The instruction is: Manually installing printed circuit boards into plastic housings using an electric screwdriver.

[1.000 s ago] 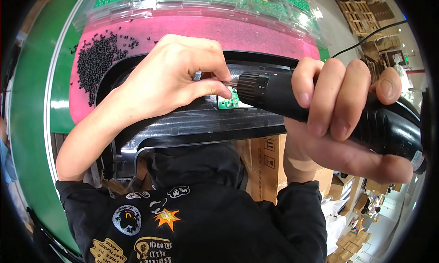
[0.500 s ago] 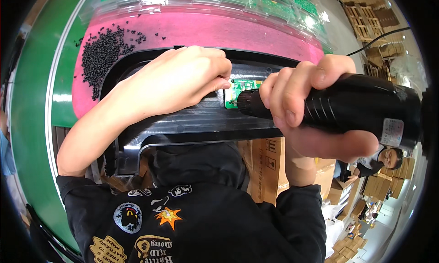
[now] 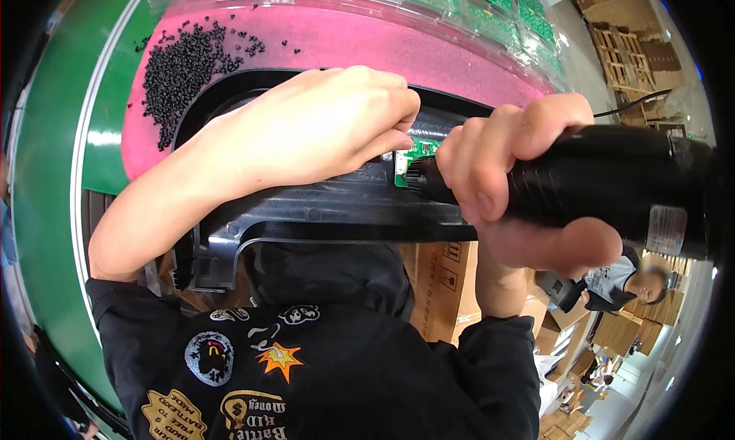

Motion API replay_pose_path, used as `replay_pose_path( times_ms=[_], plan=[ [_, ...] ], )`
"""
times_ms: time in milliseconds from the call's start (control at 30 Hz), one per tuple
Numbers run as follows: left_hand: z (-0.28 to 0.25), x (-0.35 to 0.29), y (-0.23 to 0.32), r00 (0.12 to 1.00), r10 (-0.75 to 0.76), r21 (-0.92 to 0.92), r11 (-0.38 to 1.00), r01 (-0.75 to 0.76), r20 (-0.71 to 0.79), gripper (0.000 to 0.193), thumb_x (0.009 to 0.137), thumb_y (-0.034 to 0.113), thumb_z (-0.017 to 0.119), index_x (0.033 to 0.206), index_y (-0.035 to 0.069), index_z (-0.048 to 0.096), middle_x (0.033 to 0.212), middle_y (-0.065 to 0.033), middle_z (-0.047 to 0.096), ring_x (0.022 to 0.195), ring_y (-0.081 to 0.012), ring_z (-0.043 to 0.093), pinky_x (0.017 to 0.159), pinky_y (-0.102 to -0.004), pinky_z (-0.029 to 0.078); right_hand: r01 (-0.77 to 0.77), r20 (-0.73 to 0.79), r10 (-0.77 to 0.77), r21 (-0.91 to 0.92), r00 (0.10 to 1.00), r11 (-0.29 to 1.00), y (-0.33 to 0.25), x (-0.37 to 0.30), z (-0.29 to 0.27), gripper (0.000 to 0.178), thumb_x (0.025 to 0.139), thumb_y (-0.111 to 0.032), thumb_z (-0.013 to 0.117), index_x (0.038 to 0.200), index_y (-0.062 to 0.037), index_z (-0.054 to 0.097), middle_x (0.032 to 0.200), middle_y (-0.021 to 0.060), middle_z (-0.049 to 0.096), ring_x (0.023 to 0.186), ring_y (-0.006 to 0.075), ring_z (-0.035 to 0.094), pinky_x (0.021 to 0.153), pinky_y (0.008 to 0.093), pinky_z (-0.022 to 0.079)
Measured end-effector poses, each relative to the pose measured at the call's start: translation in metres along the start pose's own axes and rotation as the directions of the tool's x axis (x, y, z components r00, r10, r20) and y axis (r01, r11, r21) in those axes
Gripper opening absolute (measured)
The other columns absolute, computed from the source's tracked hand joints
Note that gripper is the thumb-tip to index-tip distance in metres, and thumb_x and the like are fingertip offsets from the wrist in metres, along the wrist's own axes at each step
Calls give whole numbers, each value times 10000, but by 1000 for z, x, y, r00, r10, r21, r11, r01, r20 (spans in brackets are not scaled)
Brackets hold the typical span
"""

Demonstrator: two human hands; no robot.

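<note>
A curved black plastic housing [image 3: 329, 210] lies in front of me, with a small green circuit board [image 3: 400, 168] inside it. My left hand [image 3: 348, 122] reaches across the housing, thumb and fingers pinched together over the board's upper left part. Whatever the pinch holds is hidden. In my right hand [image 3: 490, 164] is a thick black electric screwdriver [image 3: 597, 176], lying nearly level with its ribbed nose over the board. That nose and my fingers cover much of the board, and the bit's tip cannot be made out.
Small black screws [image 3: 184, 76] are heaped on a pink mat [image 3: 337, 38] at the far left. Clear plastic trays [image 3: 452, 15] with green boards stand behind. A black cord [image 3: 635, 103] runs at the right. Cartons [image 3: 436, 287] stand below the housing; another person [image 3: 612, 283] is at the right.
My left hand has shifted right, its pinch now farther over the board. The screwdriver's nose sits a little closer to the board's left edge. The whole view has moved slightly.
</note>
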State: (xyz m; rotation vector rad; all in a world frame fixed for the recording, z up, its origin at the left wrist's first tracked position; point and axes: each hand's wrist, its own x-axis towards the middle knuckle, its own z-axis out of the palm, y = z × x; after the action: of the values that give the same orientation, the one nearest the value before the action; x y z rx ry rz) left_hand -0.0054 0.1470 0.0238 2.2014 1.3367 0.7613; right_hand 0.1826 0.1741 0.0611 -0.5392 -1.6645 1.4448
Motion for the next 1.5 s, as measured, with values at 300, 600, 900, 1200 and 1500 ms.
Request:
replay_pose_path(
  times_ms=[300, 600, 900, 1200, 1500],
  plan=[
    [-1, 2, 2, 991, -6, -27, 1000, 9, 134, 193, 841, 147, 690, 866, -22, 601, 793, -165, 633, 783, -372, 634, 691, -425, 506, 192, 218, -268, 316, 938, 929, 16, 6, -21, 900, 654, -873, 577, 1102, -97, 495, 639, -26, 528, 470, 87, 455, 486, 262, 369],
    [0, 7, 1, 968, 247, -211, 945, -251, -45, 202, 794, 106, 748, 904, -23, 638, 784, -110, 655, 695, -274, 648, 612, -360, 503, 284, 99, -342, 374, 934, 883, -29, -2, -35, 635, 767, -631, 709, 1070, -114, 500, 669, -47, 503, 525, 85, 483, 635, 289, 416],
    [9, 2, 7, 998, 14, -41, 999, -11, 68, 543, 691, 208, 832, 1141, 26, 588, 983, -65, 608, 814, -216, 635, 668, -325, 502, 274, 213, -331, 258, 919, 926, -20, 4, -82, 753, 756, -740, 635, 1122, -96, 498, 678, -41, 521, 533, 86, 503, 604, 282, 411],
    [13, 5, 12, 984, -94, 167, 984, 68, 151, 500, 699, 179, 822, 1108, 42, 568, 1032, -92, 567, 934, -278, 643, 766, -395, 525, 327, 29, -343, 237, 939, 915, 10, 1, -95, 895, 721, -904, 449, 1052, -75, 521, 602, -38, 480, 462, 85, 444, 509, 258, 389],
    [12, 7, 12, 985, -85, 164, 985, 60, 151, 508, 694, 183, 822, 1113, 53, 566, 1018, -93, 561, 857, -309, 620, 717, -405, 509, 324, 43, -336, 171, 941, 930, 19, 4, -85, 879, 734, -903, 426, 1013, -72, 495, 558, -43, 472, 409, 64, 416, 443, 223, 362]
  ],
)
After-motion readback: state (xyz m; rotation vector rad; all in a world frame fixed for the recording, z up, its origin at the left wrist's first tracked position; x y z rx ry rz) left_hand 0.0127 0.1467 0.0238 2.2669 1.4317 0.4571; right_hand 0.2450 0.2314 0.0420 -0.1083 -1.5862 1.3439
